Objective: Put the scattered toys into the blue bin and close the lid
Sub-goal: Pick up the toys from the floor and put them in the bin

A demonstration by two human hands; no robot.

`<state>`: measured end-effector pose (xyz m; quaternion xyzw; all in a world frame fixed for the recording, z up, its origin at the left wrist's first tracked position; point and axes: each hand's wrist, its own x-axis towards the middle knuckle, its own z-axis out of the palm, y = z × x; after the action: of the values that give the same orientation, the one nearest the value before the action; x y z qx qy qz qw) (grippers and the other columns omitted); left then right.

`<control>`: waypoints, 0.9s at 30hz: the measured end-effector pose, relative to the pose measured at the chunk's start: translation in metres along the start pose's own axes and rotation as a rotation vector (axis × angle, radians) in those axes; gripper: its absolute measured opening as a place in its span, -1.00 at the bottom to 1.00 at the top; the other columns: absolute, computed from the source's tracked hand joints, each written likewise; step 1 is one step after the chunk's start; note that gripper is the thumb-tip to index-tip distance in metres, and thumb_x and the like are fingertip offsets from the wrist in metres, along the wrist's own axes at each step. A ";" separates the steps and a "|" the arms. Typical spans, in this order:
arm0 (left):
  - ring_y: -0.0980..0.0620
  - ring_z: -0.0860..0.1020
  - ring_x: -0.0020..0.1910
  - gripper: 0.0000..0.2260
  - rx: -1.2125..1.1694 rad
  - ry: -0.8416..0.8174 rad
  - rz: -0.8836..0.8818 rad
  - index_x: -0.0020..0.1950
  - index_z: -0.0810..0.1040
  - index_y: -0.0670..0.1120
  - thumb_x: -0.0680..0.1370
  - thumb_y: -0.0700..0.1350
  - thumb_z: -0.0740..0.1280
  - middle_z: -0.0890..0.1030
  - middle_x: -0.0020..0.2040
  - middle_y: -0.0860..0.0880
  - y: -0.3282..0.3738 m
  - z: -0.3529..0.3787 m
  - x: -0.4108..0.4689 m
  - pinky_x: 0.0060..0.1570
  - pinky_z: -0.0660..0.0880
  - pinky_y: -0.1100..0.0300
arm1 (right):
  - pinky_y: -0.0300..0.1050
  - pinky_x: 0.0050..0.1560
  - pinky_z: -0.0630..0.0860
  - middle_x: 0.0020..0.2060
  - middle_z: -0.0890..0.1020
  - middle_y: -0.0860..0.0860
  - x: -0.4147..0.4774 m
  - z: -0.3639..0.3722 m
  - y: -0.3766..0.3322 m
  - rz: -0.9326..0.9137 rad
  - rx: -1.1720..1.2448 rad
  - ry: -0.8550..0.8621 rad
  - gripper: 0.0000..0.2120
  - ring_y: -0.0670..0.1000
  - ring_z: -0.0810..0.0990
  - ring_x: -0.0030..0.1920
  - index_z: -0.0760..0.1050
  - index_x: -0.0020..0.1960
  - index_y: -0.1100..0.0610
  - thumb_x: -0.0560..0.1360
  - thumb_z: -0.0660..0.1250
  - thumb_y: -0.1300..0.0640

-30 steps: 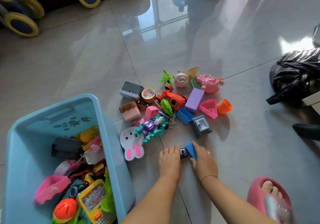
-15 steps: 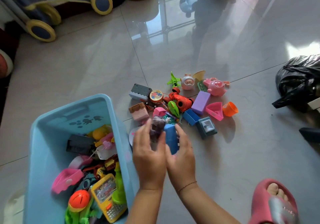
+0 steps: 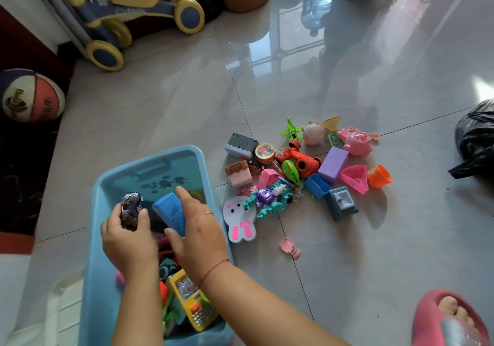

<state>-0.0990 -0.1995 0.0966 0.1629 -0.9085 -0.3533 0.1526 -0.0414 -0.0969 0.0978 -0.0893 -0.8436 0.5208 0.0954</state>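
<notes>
- Left hand [image 3: 129, 241] is wrapped around a small dark purple-and-black toy car [image 3: 131, 208], fingers curled under it and thumb on the side, so it's a proper closed hold and not just a pinch.
- Right hand [image 3: 199, 234] has a blue plastic wedge-shaped block [image 3: 171, 212] trapped between thumb and index; the other fingers look looser.
- Both hands hang right over the open light-blue plastic bin [image 3: 149, 163], which makes sense, letting go from here should drop both toys straight in on top of what's already there, like the yellow toy phone [image 3: 196, 311] just below the right wrist.
- Plenty left to do I'd say: off to the right of the right hand sits the floor pile, with the white flat bunny-shaped toy [image 3: 239, 221] closest, then the teal-and-purple robot figure [image 3: 270, 197].
- 1 stray little pink plastic piece [image 3: 290, 248] lies apart, near the right forearm.
- Can't spot the lid for sure anywhere.
</notes>
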 end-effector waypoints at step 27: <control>-0.16 0.15 0.44 -0.19 0.403 -0.503 -0.156 0.53 0.04 -0.14 0.42 -0.01 0.43 0.13 0.52 -0.12 -0.024 0.176 -0.167 0.32 0.29 -0.07 | -0.08 0.09 0.40 0.07 0.46 0.01 -0.068 -0.063 0.239 0.564 -0.572 -0.113 -0.51 0.08 0.45 0.14 0.41 0.17 0.01 0.31 0.45 -0.09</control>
<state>-0.0130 -0.0447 -0.0706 0.1667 -0.9541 -0.2063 -0.1393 0.0525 0.0456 -0.0933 -0.3116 -0.9007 0.2751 -0.1263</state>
